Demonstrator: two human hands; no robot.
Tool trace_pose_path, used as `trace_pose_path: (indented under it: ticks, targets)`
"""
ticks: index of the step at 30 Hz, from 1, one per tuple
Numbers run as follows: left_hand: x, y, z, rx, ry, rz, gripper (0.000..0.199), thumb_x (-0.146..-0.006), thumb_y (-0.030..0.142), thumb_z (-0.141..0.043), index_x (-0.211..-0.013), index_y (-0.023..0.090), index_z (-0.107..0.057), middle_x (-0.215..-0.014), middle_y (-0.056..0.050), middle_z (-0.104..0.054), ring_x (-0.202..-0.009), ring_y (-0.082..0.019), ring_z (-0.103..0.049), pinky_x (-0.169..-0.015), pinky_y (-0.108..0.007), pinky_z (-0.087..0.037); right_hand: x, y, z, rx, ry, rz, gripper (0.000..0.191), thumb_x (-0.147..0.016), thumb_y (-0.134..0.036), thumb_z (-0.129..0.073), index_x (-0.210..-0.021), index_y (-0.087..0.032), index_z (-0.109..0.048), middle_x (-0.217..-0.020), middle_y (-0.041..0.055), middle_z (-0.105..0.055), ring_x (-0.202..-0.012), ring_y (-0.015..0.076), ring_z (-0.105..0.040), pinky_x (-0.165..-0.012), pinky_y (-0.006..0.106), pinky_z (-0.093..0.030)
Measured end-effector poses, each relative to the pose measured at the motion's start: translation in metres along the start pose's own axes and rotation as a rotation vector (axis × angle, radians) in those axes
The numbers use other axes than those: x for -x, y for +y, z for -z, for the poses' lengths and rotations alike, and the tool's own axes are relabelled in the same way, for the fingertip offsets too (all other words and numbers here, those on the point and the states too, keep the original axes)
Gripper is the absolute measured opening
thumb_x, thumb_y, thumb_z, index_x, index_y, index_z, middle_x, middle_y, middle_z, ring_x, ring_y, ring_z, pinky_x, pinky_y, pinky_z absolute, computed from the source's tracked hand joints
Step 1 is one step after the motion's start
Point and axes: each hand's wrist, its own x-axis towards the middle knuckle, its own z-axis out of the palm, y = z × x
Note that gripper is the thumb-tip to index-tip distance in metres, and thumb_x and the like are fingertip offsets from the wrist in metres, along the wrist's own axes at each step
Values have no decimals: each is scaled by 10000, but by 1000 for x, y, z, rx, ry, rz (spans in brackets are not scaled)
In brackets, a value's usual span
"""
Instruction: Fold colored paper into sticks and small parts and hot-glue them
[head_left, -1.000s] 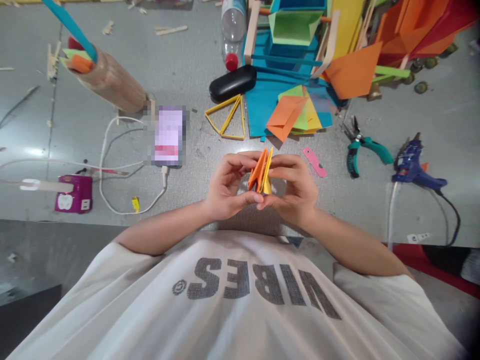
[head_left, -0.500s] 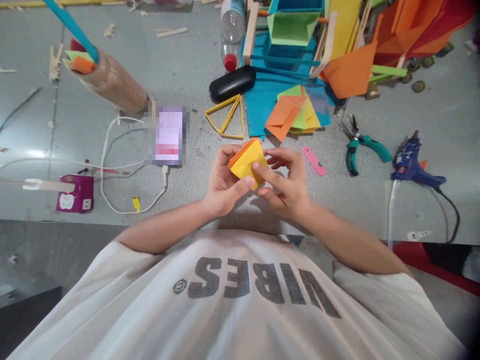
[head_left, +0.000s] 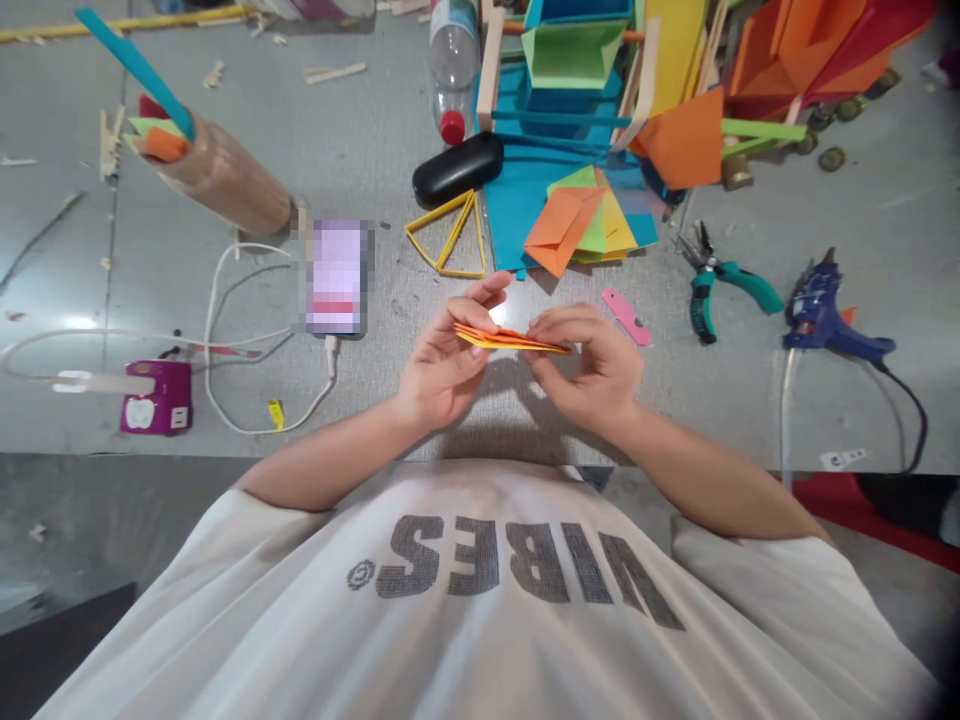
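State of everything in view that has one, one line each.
Folded paper, edge-on, in left hand and right hand
Phone, screen lit, cable plugged in
Pliers, handles spread
Bottle, capped
Black case, shut
Glue gun, lying down, power unclear
Brown cylinder, holding coloured paper

There are two hands (head_left: 442,360), one phone (head_left: 335,265), one bottle (head_left: 454,65), seemingly two or more held papers (head_left: 511,341).

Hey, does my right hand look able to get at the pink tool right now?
Probably yes: the pink tool lies close by the right hand with nothing seen between them, though that hand holds the folded orange paper and would likely need to let go.
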Motion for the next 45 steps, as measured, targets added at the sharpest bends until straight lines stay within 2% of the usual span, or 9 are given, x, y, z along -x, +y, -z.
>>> trace_pose_path:
  ticks: [4, 8, 14, 19, 23, 31, 35, 39, 45]
  targets:
    - [-6, 1, 11, -490, 96, -367, 374, -1015, 678, -774, -1052, 310, -719, -1314, -84, -710, -1223, -278, -703, -1044, -535, -605, -7, 9, 14, 152, 48, 214, 425, -895, -194, -774, -1276, -365, -697, -980, -26, -829, -829, 246, -823, -802, 483, -617]
    - [-14, 9, 15, -593, 87, -579, 242, -1042, 566, -789, -1085, 334, -739, -1041, -32, -727, -896, -214, -706, -798, -430, -611, -12, 8, 24, 191, 23, 286, 524, -887, -180, -757, -1350, -398, -643, -961, -33, -826, -785, 257, -812, -823, 527, -605]
    - [-14, 11, 7, -427, 55, -495, 202, -1051, 499, -804, -1052, 316, -719, -953, -26, -756, -840, -204, -733, -739, -397, -598, -15, 10, 27, 145, 9, 267, 320, -970, -393, -780, -1273, -358, -683, -1004, 10, -803, -890, 272, -821, -814, 490, -619]
    - [-16, 13, 12, -491, 17, -454, 288, -985, 556, -870, -1128, 335, -753, -1020, -39, -811, -966, -261, -764, -921, -514, -605, -19, 13, 30, 129, -3, 289, 197, -987, -312, -792, -1179, -338, -754, -986, 4, -819, -900, 250, -822, -808, 455, -613]
    - [-18, 16, 18, -597, 3, -516, 355, -932, 618, -905, -1135, 350, -791, -971, -12, -822, -930, -258, -775, -899, -495, -591, -19, 13, 30, 168, -31, 258, 97, -1010, -336, -800, -1099, -330, -761, -942, -14, -827, -833, 221, -815, -773, 434, -600]
    - [-12, 8, 12, -388, 98, -350, 218, -974, 489, -907, -1008, 315, -781, -916, -7, -819, -855, -215, -781, -756, -402, -600, -14, 19, 24, 62, -23, 152, 290, -950, -485, -894, -1176, -339, -786, -987, 22, -838, -883, 261, -823, -772, 453, -653]
    - [-13, 5, 12, -487, 38, -257, 143, -1013, 388, -870, -1008, 285, -771, -998, -25, -858, -959, -228, -811, -911, -452, -602, -15, 19, 26, 48, 0, 202, 209, -986, -429, -849, -1167, -343, -790, -966, 7, -826, -865, 234, -813, -772, 434, -653]
    - [-15, 7, 13, -707, -62, -310, 118, -1037, 410, -810, -1051, 293, -800, -1055, -36, -879, -1035, -262, -810, -1029, -518, -530, -18, 13, 30, 116, -57, 229, 121, -1012, -408, -800, -1105, -331, -788, -956, 12, -827, -859, 229, -806, -770, 440, -647]
    - [-10, 4, 8, -674, -98, -403, 68, -1053, 376, -780, -1060, 310, -797, -965, -10, -867, -935, -234, -804, -924, -478, -540, -14, 8, 22, 81, -54, 211, 199, -1035, -506, -799, -1103, -320, -800, -927, 11, -826, -831, 214, -800, -770, 422, -636]
